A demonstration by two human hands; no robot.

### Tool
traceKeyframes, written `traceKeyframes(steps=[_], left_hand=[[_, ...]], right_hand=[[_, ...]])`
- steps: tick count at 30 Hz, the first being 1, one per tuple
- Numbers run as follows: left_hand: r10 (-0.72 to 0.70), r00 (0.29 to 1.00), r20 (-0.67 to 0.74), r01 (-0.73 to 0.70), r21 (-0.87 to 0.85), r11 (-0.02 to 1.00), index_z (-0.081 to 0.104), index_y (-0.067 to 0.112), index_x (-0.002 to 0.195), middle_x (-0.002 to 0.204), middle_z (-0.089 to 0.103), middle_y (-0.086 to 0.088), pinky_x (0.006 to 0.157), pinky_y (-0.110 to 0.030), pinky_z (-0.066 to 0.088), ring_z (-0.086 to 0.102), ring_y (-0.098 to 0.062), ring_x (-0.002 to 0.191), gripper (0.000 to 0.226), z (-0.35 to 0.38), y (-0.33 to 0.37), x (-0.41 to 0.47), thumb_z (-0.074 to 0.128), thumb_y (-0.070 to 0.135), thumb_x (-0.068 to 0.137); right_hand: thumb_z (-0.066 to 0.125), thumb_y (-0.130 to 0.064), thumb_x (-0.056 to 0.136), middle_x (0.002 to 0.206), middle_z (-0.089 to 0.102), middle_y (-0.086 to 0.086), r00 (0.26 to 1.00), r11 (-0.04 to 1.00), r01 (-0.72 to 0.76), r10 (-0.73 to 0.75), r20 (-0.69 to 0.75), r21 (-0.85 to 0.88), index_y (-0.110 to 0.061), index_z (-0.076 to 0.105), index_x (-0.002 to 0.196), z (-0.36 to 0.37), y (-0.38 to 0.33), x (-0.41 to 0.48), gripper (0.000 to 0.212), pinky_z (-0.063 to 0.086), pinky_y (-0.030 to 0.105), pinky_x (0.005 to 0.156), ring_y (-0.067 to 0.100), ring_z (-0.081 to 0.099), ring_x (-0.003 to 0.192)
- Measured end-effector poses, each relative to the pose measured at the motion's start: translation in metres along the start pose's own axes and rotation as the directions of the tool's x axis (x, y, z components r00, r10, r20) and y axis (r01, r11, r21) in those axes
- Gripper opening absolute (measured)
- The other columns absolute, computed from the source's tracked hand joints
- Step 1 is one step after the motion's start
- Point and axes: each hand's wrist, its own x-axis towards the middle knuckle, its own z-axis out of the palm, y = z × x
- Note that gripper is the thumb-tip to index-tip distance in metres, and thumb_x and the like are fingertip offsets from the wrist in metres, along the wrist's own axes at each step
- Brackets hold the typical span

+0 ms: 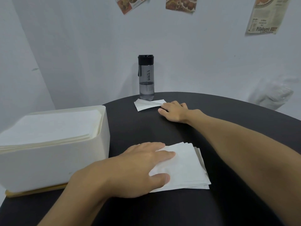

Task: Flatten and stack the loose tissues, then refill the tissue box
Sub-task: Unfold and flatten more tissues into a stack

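Leftmost, the white tissue box [68, 154] stood open-topped on the black surface [162, 209], a thick pile of flat tissues [53, 126] filling it up to the rim and a thin yellowish board [32, 192] showing under its near edge. Just right of the box, the left hand [138, 168] lay palm down with its fingers straight and close together, pressing on the left part of a stack of loose tissues [187, 170]; the thumb rested along the stack's near edge. The stack lay flat on the surface near the person, its sheets slightly fanned so that several corners stepped out at the far right side.

Further back, near the far edge of the surface, a single tissue [146, 105] lay just in front of a smoky grey water bottle [146, 77] with a black cap, upright and partly filled; white letters running down its side read "I CAN". The right hand [174, 111] reached out to that tissue, palm down and relaxed, its fingertips on the tissue's right end, where the paper was ridged a little, and its thumb stretched out on the surface beside it. Nothing was gripped in either hand.

On the pale wall behind, two food clippings [180, 4] hung at the top, their text too small to read. At the far right a yellowed advertisement [267, 15] carried the words "Pillsbury's BEST", and below it sat a blurred, clear plastic shape [273, 97]
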Motion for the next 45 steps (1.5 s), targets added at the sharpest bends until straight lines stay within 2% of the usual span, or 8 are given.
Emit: traceKeyframes(steps=[9,22,27,31,34,39,42,45], left_hand=[[0.02,1.0,0.012,-0.021,0.051,0.998,0.012,0.05,0.156,0.164,-0.003,0.025,0.12,-0.028,-0.002,-0.005,0.001,0.15,0.06,-0.002,0.007,-0.002,0.041,0.049,0.103],[0.203,0.979,0.034,-0.205,0.075,0.976,0.026,0.052,0.151,0.157,0.015,0.033,0.123,-0.038,0.008,0.004,0.006,0.147,0.057,0.008,0.027,-0.004,0.05,0.054,0.099],[0.253,0.964,0.076,-0.258,0.054,0.965,0.029,0.055,0.149,0.144,0.019,0.04,0.109,-0.024,0.009,0.011,0.023,0.115,0.053,0.014,0.043,-0.01,0.049,0.053,0.1],[0.275,0.958,0.082,-0.279,0.036,0.96,0.027,0.062,0.145,0.15,0.016,0.041,0.11,-0.025,0.01,0.01,0.011,0.125,0.052,0.02,0.045,-0.009,0.049,0.058,0.098],[0.265,0.963,0.056,-0.267,0.026,0.963,0.026,0.068,0.141,0.147,0.019,0.043,0.117,-0.032,0.013,0.012,-0.002,0.139,0.053,0.024,0.041,-0.007,0.05,0.064,0.094],[0.274,0.962,-0.019,-0.274,0.017,0.962,0.029,0.063,0.143,0.142,0.028,0.041,0.119,-0.04,0.015,0.016,-0.001,0.142,0.057,0.029,0.035,0.0,0.05,0.07,0.09],[0.264,0.964,-0.042,-0.263,0.024,0.964,0.032,0.059,0.143,0.14,0.032,0.036,0.118,-0.037,0.016,0.02,0.001,0.138,0.057,0.027,0.034,0.001,0.053,0.069,0.091],[0.25,0.967,-0.05,-0.249,0.024,0.968,0.033,0.057,0.143,0.133,0.035,0.031,0.115,-0.037,0.02,0.025,-0.002,0.132,0.063,0.025,0.033,0.002,0.053,0.074,0.086]], right_hand=[[0.027,-0.046,0.103,0.092,0.052,-0.008,0.994,0.998,0.059,-0.056,-0.089,0.035,-0.029,0.045,0.072,-0.003,0.016,-0.065,0.04,0.027,0.045,0.096,0.017,0.042,0.11],[0.043,-0.04,0.101,0.112,0.062,-0.017,0.968,0.998,0.032,-0.018,-0.249,0.053,-0.028,0.066,0.109,-0.022,0.057,-0.236,0.027,0.035,0.039,0.102,0.007,0.053,0.105],[0.05,-0.036,0.097,0.099,0.067,-0.017,0.955,0.998,0.029,-0.009,-0.295,0.063,-0.028,0.068,0.094,-0.029,0.057,-0.288,0.02,0.044,0.039,0.097,0.008,0.061,0.094],[0.06,-0.032,0.094,0.093,0.068,-0.013,0.937,0.979,-0.004,0.075,-0.341,0.203,-0.026,0.065,0.088,-0.033,0.051,-0.291,0.01,0.05,0.036,0.088,0.007,0.061,0.092],[0.06,-0.042,0.095,0.111,0.063,-0.01,0.953,0.943,-0.132,0.206,-0.223,0.307,-0.025,0.058,0.108,-0.034,0.051,-0.266,0.021,0.047,0.04,0.099,0.013,0.059,0.105],[0.058,-0.053,0.093,0.152,0.043,-0.007,0.953,0.913,-0.277,0.301,-0.036,0.301,-0.026,0.031,0.151,-0.029,0.057,-0.222,0.07,0.019,0.048,0.12,0.019,0.04,0.14],[0.068,-0.055,0.08,0.149,0.047,-0.005,0.959,0.891,-0.273,0.283,0.026,0.362,-0.029,0.031,0.152,-0.035,0.059,-0.209,0.085,0.027,0.046,0.118,0.019,0.043,0.137],[0.071,-0.029,0.089,0.136,0.048,0.0,0.969,0.864,-0.24,0.238,0.062,0.442,-0.023,0.036,0.149,-0.04,0.055,-0.204,0.07,0.036,0.026,0.1,0.017,0.047,0.121]])
